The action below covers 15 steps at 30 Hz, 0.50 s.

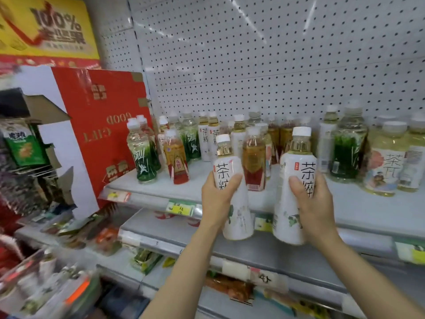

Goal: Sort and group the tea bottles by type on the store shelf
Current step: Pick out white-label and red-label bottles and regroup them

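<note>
Hands [218, 199] [315, 199] grip smooth bottles [236, 217] [292, 203] — upright.

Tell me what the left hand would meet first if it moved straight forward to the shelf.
Probably the amber bottle with the red label, which stands just behind the white bottle in the left hand; depth is unclear.

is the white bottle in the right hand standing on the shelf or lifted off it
Lifted. The right hand grips the white bottle in front of the shelf edge, its base hanging below it.
</note>
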Available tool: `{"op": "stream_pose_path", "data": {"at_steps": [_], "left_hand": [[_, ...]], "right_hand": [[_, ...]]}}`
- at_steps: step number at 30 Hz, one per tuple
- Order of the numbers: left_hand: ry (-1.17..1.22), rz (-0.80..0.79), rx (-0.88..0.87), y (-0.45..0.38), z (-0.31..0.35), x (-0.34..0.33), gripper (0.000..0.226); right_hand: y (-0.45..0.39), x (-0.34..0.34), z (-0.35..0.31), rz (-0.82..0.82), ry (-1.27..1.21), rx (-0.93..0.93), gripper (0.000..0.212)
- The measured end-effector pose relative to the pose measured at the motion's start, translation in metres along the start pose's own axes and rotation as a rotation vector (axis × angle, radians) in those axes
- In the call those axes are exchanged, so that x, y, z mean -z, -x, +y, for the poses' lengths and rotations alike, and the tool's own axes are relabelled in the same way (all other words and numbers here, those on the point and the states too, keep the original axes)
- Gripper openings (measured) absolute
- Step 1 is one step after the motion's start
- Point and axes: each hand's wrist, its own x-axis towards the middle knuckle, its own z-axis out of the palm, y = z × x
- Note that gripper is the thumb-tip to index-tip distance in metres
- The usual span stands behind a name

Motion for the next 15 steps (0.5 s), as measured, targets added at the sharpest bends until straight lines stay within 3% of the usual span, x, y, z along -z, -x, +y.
{"op": "stream_pose_path", "data": {"at_steps": [5,8,12,15], "left_hand": [[0.024,0.006,0.01,-0.022,0.003,0.063,0.031],[0.032,0.036,0.019,-0.036,0.003,0.09,0.044],[0.055,0.098,0.002,-0.063,-0.002,0.115,0.034],[0.041,0.126,-0.023,-0.075,-0.004,0.126,0.042]], "right_hand": [[0.009,-0.073,0.002,-0.037,0.005,-0.001,0.044],[0.001,-0.11,0.0,-0.071,0.0,0.008,0.057],[-0.022,-0.155,-0.001,-0.116,-0.032,0.037,0.062],[-0.047,-0.181,0.013,-0.132,-0.009,0.025,0.066]]}}
